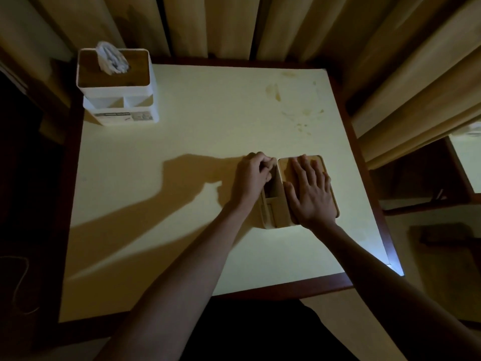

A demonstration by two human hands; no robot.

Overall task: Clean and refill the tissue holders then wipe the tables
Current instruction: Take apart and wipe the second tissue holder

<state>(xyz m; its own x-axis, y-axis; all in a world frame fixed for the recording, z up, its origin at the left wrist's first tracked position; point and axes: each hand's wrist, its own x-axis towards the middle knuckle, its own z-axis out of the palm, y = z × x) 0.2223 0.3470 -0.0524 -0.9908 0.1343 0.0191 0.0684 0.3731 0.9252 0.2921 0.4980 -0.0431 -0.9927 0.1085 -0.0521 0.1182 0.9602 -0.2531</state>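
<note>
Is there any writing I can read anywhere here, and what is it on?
Label on the front of the far tissue holder, at: print is there, too blurred to read.
Near tissue holder under the hands: no text visible.
Table: none.

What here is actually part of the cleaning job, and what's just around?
In the job: near tissue holder under both hands; left hand; right hand; far tissue holder with tissues; stained table.

Just around: curtains; neighbouring table.
</note>
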